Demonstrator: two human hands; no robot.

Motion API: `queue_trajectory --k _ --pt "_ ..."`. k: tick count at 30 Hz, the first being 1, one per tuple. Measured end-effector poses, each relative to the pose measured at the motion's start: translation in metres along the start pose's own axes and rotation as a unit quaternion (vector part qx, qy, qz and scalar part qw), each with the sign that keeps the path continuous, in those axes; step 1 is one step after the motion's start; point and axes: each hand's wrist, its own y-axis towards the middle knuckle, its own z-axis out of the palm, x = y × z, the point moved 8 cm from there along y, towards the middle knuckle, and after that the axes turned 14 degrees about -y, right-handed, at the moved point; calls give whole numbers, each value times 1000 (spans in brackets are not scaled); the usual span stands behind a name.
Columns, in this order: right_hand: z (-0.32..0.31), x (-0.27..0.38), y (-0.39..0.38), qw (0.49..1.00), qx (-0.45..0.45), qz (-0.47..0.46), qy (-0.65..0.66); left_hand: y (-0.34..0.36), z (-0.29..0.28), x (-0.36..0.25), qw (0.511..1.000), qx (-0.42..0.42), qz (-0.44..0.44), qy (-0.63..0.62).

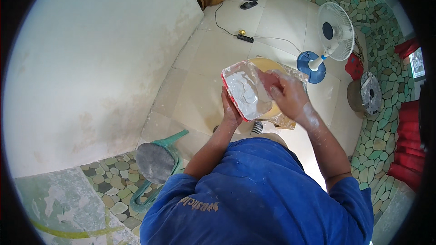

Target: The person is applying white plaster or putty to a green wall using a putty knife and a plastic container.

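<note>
My left hand (pixel 230 107) is closed on the side of a red-edged rectangular tub (pixel 232 100), tilted so its inside shows. Thick white paste (pixel 244 93) coats the tub's bottom and walls. In my right hand (pixel 290 95), whitened with paste, is a reddish flat scraper (pixel 269 80), held at the tub's right side; my fingers hide part of it. Below the tub and the right hand stands a round yellow bucket (pixel 260 63), partly covered by them.
A white fan (pixel 336 31) on a blue base stands ahead right, its cord running to a black power strip (pixel 245 38). A green chair (pixel 170 147) with a grey seat is at lower left, beside the pale wall (pixel 100 72). A round drum-like object (pixel 364 93) sits at right.
</note>
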Motion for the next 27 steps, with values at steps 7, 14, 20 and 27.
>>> queue_trajectory --k 7,14,20,27 --pt "15 27 19 984 -28 -1 -174 3 24 -34 978 12 193 79" --pt "14 36 38 996 3 -81 -48 -5 44 -49 975 -7 221 29" --pt "30 33 37 995 45 1 84 -8 44 -55 960 -3 275 59" --pt "44 34 25 947 55 26 317 -20 46 -43 965 8 263 19"
